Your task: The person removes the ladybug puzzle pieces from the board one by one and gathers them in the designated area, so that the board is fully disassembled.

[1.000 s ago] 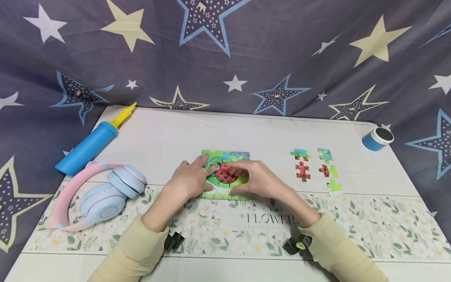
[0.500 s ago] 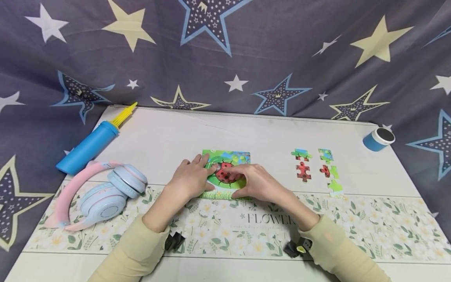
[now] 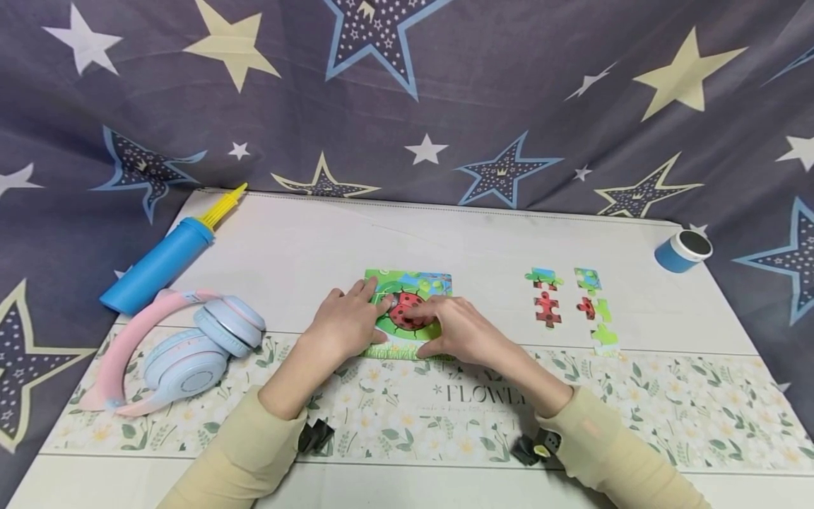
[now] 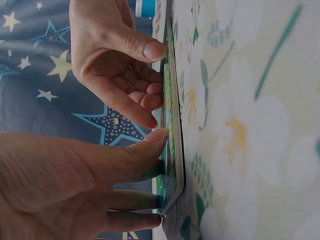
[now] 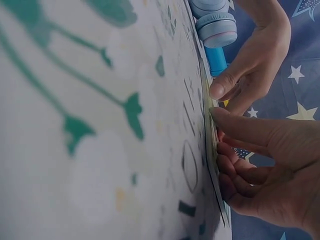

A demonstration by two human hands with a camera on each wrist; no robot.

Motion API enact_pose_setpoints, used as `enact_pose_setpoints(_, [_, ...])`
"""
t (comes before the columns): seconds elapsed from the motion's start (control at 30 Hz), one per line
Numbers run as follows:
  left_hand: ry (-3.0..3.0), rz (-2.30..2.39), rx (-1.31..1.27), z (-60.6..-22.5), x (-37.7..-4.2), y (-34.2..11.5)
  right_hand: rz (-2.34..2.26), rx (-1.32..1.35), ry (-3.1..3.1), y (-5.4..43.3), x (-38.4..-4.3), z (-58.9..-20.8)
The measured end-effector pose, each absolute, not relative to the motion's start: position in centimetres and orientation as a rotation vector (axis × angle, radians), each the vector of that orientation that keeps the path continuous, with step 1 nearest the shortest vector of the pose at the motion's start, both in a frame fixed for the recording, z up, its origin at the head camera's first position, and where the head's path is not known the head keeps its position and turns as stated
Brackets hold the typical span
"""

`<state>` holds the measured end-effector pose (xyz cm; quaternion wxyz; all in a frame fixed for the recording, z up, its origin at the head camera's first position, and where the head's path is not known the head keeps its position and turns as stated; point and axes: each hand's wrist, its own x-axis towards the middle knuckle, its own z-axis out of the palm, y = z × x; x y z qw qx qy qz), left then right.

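A star-print curtain (image 3: 381,120) is hanging behind the floral-banded table (image 3: 318,247). Just apart, the straight-fingered left hand (image 3: 346,322) and bent-fingered right hand (image 3: 467,329), its grip unclear, are touching the ladybug jigsaw (image 3: 402,324) lying between them; a sideways drag could be unlocking it.

headphones (image 3: 184,360) left of puzzle (image 3: 400,300) | loose pieces (image 3: 547,309) right | pump (image 3: 162,265) behind headphones
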<state>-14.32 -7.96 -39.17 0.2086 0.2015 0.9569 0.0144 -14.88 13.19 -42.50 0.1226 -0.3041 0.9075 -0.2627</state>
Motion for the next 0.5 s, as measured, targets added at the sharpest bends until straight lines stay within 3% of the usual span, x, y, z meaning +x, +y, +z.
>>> enact_pose_setpoints(0.5, [2.652,0.046,0.574,-39.06,-14.28,-7.96,-0.755,-0.839,2.683,13.03,-13.94,-42.22])
